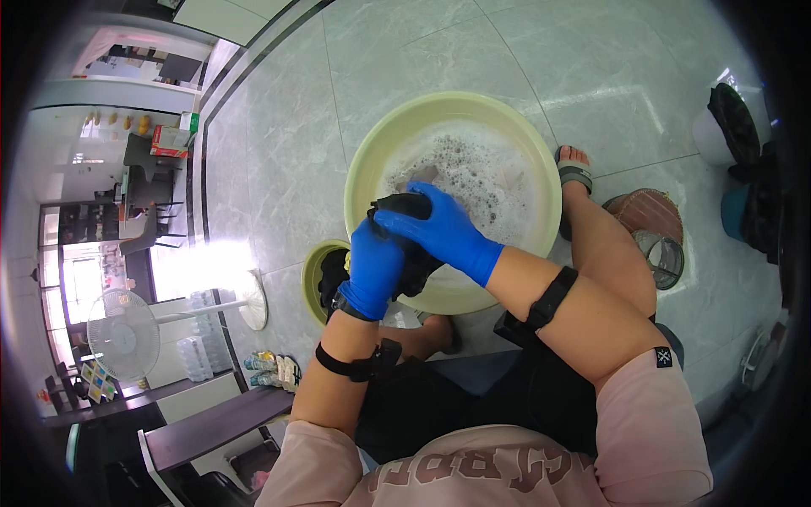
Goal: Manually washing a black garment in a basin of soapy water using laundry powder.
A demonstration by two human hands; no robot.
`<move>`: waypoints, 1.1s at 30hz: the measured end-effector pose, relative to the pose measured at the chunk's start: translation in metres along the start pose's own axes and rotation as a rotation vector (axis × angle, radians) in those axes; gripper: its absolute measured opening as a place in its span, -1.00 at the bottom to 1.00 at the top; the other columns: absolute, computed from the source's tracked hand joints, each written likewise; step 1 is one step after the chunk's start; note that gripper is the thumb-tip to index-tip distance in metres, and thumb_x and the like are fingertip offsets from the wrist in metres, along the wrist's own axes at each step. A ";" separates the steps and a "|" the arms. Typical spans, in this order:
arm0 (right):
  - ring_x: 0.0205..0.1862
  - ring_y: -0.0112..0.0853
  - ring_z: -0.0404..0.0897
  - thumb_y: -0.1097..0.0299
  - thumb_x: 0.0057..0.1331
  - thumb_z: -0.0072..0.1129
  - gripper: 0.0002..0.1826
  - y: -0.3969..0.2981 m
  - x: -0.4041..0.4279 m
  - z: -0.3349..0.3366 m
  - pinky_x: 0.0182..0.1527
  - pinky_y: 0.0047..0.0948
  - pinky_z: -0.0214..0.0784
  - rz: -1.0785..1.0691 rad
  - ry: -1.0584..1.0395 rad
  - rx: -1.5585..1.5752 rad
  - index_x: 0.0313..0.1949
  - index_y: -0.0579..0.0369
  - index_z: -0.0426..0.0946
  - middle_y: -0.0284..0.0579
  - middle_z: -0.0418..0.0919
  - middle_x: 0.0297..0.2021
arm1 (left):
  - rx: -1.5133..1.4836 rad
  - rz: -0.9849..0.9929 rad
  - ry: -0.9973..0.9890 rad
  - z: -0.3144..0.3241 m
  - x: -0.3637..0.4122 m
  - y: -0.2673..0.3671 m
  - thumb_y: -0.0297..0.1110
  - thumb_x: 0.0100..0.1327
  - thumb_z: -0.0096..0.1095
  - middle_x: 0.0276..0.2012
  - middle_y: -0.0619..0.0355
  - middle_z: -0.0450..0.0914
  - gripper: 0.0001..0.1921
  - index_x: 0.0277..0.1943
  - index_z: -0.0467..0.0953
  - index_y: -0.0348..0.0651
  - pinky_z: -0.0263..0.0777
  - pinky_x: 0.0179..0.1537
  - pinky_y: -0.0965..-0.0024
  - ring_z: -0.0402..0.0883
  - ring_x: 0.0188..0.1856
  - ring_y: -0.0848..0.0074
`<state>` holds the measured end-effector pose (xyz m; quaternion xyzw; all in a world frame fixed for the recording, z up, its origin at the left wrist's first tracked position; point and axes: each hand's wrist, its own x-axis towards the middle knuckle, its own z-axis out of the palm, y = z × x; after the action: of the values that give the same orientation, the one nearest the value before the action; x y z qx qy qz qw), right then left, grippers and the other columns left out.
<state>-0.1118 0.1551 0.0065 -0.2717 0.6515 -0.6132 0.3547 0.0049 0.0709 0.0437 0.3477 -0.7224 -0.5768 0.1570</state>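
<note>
Both my hands wear blue gloves and grip one bunched black cloth point(405, 204) over the near left part of a large pale-yellow basin point(551, 209). My left hand point(375, 269) holds it from the left and below. My right hand point(437, 225) wraps over its top, fingers pointing left. A loose end of the cloth hangs below my hands by the basin's near rim. Soapy water point(485, 168) with grey-white foam fills the basin, and some greyish fabric shows dimly at its surface. How the cloth is folded inside my grip is hidden.
A smaller green-yellow basin point(310, 279) with dark cloth stands left of the large one. Further left is a white standing fan point(123, 334). On the right, a glass jar point(662, 260) sits by a brown woven item point(646, 215). My sandalled foot point(574, 168) touches the basin's right side.
</note>
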 end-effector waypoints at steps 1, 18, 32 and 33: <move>-0.05 -0.27 0.71 -0.07 0.32 0.37 -0.39 -0.006 0.001 -0.005 0.07 -0.28 0.52 0.078 -0.141 0.181 0.09 0.26 0.62 0.08 0.73 -0.10 | 0.006 -0.002 0.001 0.001 -0.002 -0.001 -0.38 0.35 0.23 -0.14 -0.06 0.75 -0.72 0.04 0.60 -0.35 0.63 -0.12 0.26 0.76 -0.16 0.27; -0.31 -0.36 0.64 0.17 0.47 -0.05 -0.65 -0.002 0.001 0.000 -0.20 -0.30 0.51 0.466 -0.057 1.022 -0.20 0.18 0.62 -0.14 0.65 -0.35 | 0.787 0.310 -0.067 0.007 -0.003 0.046 -0.36 0.11 0.39 -0.31 -0.26 0.70 -0.55 0.03 0.50 -0.39 0.64 -0.19 0.04 0.73 -0.25 -0.10; -0.21 -0.31 0.69 0.06 0.51 -0.11 -0.56 0.019 0.006 0.009 -0.13 -0.24 0.58 0.622 -0.127 1.063 -0.06 0.16 0.61 -0.06 0.67 -0.22 | 0.748 0.183 -0.031 -0.002 0.008 0.017 -0.40 0.11 0.36 -0.28 -0.24 0.72 -0.59 0.02 0.57 -0.42 0.63 -0.15 0.19 0.78 -0.23 0.06; -0.20 -0.32 0.69 0.01 0.51 -0.05 -0.54 0.009 0.005 0.005 -0.12 -0.27 0.56 0.564 -0.108 0.942 -0.06 0.20 0.59 -0.06 0.67 -0.22 | 0.686 0.152 0.012 -0.005 0.010 0.014 -0.40 0.10 0.36 -0.30 -0.24 0.71 -0.58 0.02 0.57 -0.43 0.62 -0.16 0.21 0.78 -0.25 0.11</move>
<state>-0.1107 0.1491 -0.0033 0.0703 0.3349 -0.7048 0.6214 -0.0034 0.0610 0.0564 0.3286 -0.8971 -0.2849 0.0777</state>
